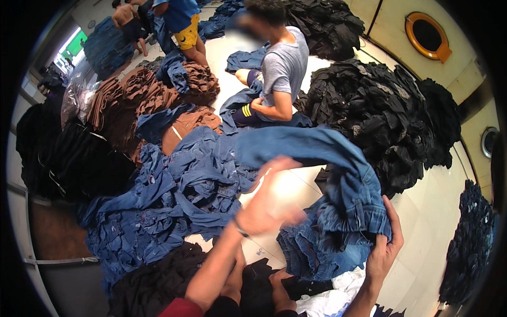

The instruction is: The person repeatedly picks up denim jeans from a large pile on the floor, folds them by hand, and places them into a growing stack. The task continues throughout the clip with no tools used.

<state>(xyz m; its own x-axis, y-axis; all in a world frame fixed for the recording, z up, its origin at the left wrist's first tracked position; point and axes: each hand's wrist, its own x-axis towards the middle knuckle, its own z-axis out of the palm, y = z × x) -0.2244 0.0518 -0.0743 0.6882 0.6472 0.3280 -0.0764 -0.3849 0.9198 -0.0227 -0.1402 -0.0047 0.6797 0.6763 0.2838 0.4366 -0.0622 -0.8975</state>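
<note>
A pair of blue jeans (338, 153) arcs through the air, its waist end at the right and its legs reaching left over the heap. My right hand (385, 248) grips the waist end, thumb and fingers at its frayed edge. My left hand (272, 203), smeared by motion, is below the legs; its fingers are too blurred to read. Under the waist end lies a stack of folded jeans (306, 253). A loose heap of blue jeans (179, 190) spreads out to the left of my left hand.
A person in a grey shirt (285, 63) sits just ahead. Black garments (369, 116) are piled at the right, brown garments (137, 95) and black bundles (63, 153) at the left. White cloth (332, 293) lies near my right forearm. Other people stand at the far left.
</note>
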